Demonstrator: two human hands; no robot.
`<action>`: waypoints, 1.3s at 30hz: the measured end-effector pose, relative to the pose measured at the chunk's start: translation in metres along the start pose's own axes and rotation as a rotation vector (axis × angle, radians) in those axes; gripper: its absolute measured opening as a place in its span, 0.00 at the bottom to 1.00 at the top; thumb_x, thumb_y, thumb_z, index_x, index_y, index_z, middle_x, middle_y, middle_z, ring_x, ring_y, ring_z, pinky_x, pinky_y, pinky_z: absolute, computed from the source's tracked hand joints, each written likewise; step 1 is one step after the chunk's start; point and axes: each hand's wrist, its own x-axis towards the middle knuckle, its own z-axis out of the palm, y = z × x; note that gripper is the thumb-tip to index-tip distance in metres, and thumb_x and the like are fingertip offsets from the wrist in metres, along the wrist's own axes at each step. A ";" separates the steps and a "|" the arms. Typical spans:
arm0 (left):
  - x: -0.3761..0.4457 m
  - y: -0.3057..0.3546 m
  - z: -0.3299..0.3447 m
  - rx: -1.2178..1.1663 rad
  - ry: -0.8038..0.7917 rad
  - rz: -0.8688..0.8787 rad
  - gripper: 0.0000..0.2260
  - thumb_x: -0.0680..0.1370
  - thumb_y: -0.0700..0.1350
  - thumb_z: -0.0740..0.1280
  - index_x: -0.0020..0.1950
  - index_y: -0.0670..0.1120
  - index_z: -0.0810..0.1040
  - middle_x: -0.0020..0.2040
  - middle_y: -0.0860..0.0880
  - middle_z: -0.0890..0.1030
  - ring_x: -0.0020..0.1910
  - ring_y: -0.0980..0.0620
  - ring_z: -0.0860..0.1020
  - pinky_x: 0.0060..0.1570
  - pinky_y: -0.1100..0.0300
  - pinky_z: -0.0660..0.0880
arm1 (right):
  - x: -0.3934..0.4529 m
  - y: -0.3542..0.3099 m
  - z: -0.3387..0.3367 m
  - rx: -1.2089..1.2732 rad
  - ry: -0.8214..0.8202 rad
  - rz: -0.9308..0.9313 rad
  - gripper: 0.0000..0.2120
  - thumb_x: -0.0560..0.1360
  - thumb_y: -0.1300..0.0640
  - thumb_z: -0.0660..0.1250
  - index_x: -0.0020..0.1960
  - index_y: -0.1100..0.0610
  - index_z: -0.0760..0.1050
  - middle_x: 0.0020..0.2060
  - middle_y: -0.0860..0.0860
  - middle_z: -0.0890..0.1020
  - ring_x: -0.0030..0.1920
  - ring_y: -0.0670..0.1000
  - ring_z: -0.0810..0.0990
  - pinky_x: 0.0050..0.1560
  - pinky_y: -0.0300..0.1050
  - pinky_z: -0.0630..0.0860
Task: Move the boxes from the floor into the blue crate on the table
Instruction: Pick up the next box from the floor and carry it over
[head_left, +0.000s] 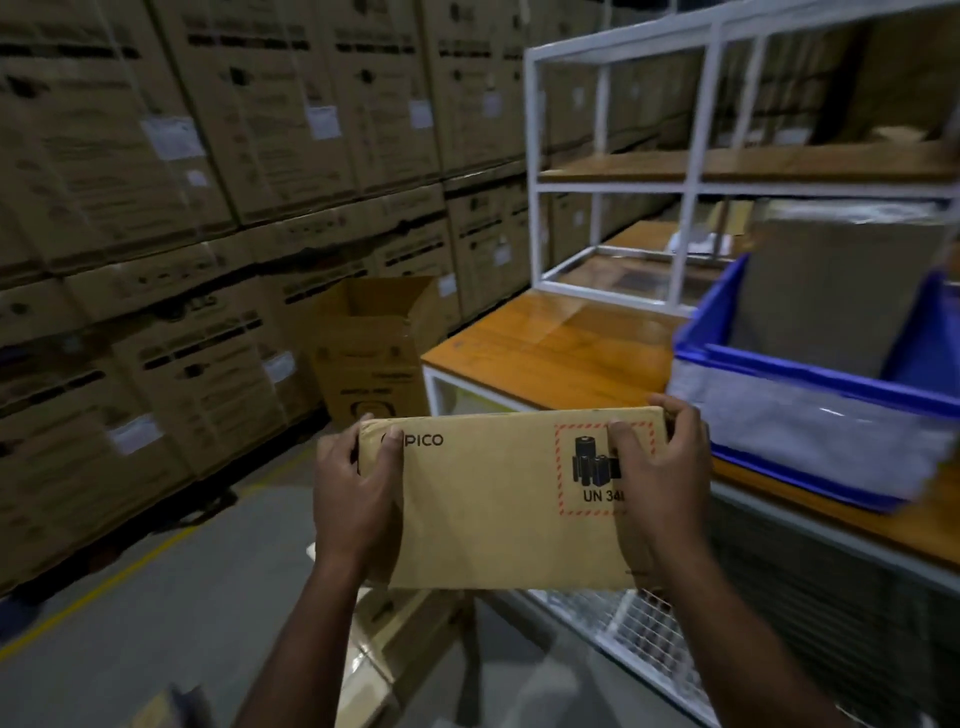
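Head view: a flat brown PICO carton (498, 499) held up in the air in front of the chest, above the floor and not yet over the table. Printed on its face the word PICO at upper left and a red-hatched battery label (592, 470) with "UN 34…" at right, partly covered by a thumb.

Left hand (356, 493) gripping the left short edge of the carton — thumb on the front face, fingers curled round behind. Right hand (662, 480) gripping the right short edge in the same way, thumb across the label, fingertips hooked over the top right corner.

To the right, near the carton and a little higher, the blue crate (810, 371) standing on the wooden table top (550, 348), close to the table's front edge. Inside the crate one grey-brown box (831, 280) standing upright; on the crate's front wall a clear plastic sleeve (810, 441).

Behind the crate a white metal shelf frame (696, 171) with wooden boards. Left of the table an opened cardboard box (371, 343) on the floor, flaps up. At far left — a wall of stacked cartons (171, 218). Under the held carton, low in the frame, more boxes on the floor (384, 639), blurred. Yellow line (119, 577) across the grey floor.
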 end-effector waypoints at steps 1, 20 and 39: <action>-0.008 0.009 0.012 -0.007 -0.032 0.009 0.18 0.81 0.55 0.67 0.68 0.49 0.77 0.61 0.50 0.73 0.59 0.52 0.74 0.61 0.49 0.74 | 0.002 0.004 -0.019 0.003 0.035 0.011 0.15 0.78 0.52 0.68 0.60 0.45 0.67 0.51 0.41 0.71 0.46 0.48 0.81 0.33 0.43 0.80; -0.231 0.189 0.201 -0.190 -0.319 0.220 0.13 0.78 0.54 0.71 0.60 0.50 0.80 0.54 0.53 0.76 0.52 0.61 0.77 0.50 0.58 0.74 | 0.007 0.041 -0.382 -0.140 0.448 0.033 0.21 0.67 0.34 0.63 0.58 0.36 0.66 0.56 0.47 0.75 0.52 0.55 0.80 0.43 0.61 0.83; -0.296 0.264 0.410 -0.326 -0.744 0.331 0.24 0.77 0.53 0.73 0.70 0.50 0.74 0.59 0.55 0.73 0.59 0.59 0.74 0.62 0.56 0.74 | 0.077 0.087 -0.555 -0.179 0.691 0.067 0.21 0.76 0.48 0.70 0.66 0.44 0.67 0.55 0.50 0.80 0.50 0.49 0.82 0.39 0.52 0.83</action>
